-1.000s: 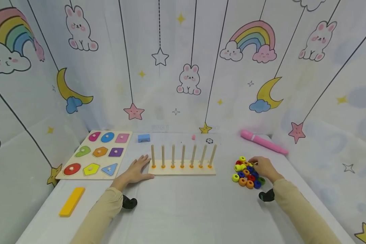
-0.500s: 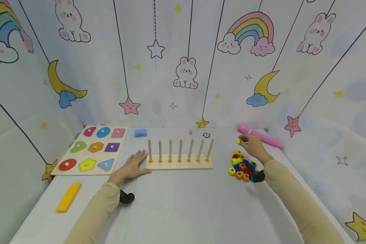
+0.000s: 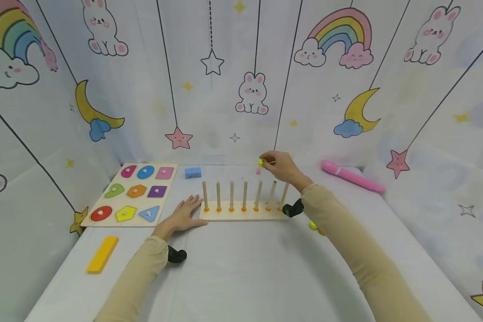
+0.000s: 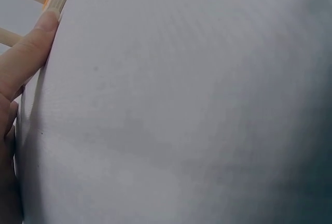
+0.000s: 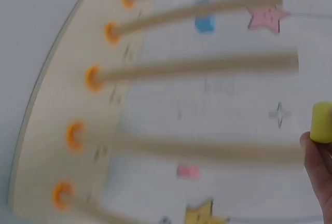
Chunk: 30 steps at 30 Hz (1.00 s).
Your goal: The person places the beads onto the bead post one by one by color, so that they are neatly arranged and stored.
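Pinched between the fingertips of the right hand (image 3: pixel 282 167) is a small yellow bead (image 3: pixel 260 163), held in the air above and slightly behind the tops of the wooden pegs. The right wrist view shows the same bead (image 5: pixel 321 123) at the frame's edge, just past the peg tips, with a fingertip touching it from below.

The peg board (image 3: pixel 243 213) is a flat wooden base with seven upright dowels in a row, each ringed with orange at its foot. The left hand (image 3: pixel 183 215) lies flat on the white table (image 3: pixel 241 268), fingers spread and straight, its fingertips touching the board's left end (it looks to be steadying the base).

The bead appears light, hard and smooth, likely painted wood, so it probably will not crush but could slip from a loose pinch. Holding it by its rounded sides seems best, leaving the centre hole free.

Other coloured beads (image 3: pixel 315 227) lie mostly hidden behind the right forearm. A shape puzzle board (image 3: pixel 134 194), a yellow bar (image 3: pixel 102 254), a blue block (image 3: pixel 192 172) and a pink wand (image 3: pixel 352 176) lie around the table.
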Motion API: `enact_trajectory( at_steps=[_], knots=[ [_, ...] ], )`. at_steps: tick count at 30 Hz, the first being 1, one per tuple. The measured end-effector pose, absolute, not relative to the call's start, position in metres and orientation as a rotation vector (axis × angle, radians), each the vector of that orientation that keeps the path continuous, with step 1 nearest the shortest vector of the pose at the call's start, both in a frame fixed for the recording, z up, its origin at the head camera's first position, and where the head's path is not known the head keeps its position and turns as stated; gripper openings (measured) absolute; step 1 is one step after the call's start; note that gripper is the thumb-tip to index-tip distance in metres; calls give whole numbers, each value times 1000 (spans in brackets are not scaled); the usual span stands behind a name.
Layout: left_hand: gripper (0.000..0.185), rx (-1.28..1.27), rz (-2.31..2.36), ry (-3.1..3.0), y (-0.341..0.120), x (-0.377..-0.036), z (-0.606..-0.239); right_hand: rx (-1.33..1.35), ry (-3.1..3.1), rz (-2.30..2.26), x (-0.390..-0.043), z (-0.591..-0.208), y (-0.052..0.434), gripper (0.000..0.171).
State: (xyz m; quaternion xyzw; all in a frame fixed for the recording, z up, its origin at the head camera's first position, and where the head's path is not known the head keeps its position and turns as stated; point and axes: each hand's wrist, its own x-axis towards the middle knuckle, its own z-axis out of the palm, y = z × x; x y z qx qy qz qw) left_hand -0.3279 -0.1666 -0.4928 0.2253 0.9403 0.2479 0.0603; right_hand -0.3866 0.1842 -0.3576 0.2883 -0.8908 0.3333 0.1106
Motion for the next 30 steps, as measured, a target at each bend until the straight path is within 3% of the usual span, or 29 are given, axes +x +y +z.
enact_trajectory(
  at_steps=[15,30],
  knots=[
    [89,674,713,2817,-170,-330,-490,1209,-2662,995,-369,-354,55,24],
    [90,628,719,2800,-168,-331,-491,1259,-2771,870,-362,-361,30,25]
  ],
)
